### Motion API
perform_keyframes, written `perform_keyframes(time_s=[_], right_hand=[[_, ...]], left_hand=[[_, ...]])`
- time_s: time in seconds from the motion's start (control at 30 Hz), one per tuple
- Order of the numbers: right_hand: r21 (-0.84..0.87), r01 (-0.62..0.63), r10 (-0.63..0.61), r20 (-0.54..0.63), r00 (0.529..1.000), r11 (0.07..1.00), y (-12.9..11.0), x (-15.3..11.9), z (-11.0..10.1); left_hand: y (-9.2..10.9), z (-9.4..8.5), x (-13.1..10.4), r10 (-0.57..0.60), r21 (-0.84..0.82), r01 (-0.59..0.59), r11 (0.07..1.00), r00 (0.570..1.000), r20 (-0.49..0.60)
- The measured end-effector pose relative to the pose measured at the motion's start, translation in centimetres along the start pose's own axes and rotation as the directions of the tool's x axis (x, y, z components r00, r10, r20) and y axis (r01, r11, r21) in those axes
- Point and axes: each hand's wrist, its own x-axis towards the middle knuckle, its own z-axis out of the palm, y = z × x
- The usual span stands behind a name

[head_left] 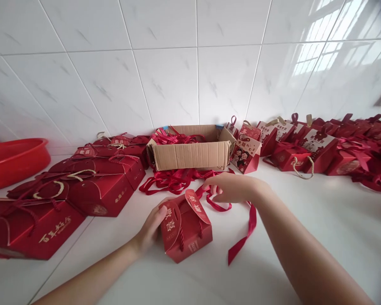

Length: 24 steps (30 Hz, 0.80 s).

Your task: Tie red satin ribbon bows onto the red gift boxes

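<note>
A small red gift box (187,228) with twisted red cord handles sits tilted on the white counter, its top flaps partly apart. My left hand (155,220) grips its left side, thumb on the front flap and the other fingers hidden behind. Just behind the box, my right hand (224,188) has its fingers curled down, closed on a red ribbon (249,226). One end of this ribbon trails forward on the counter. More loose red ribbon (165,180) lies tangled behind the box.
An open cardboard box (192,156) with red ribbons in it stands against the tiled wall. Several larger red gift boxes (104,195) line the left, beside a red plastic basin (15,163). Smaller red boxes (319,146) and ribbon bows crowd the right.
</note>
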Motion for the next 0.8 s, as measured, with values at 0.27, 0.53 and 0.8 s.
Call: perform_keyframes(time_s=[0.27, 0.53, 0.8], right_hand=[[0.145, 0.306, -0.23, -0.391, 0.891, 0.941, -1.8, 0.2, 0.7], [-0.13, 0.415, -0.434, -0.312, 0.845, 0.901, -5.4, -0.7, 2.7], [-0.199, 0.378, -0.42, -0.253, 0.872, 0.904, -5.9, -1.1, 3.0]], left_hand=[[-0.5, -0.1, -0.7, 0.01, 0.1, 0.005, 0.995, 0.989, -0.146], [0.6, 0.9, -1.4, 0.266, 0.609, -0.091, 0.788, 0.942, -0.204], [0.2, 0.7, -1.2, 0.357, 0.654, -0.163, 0.739, 0.918, -0.175]])
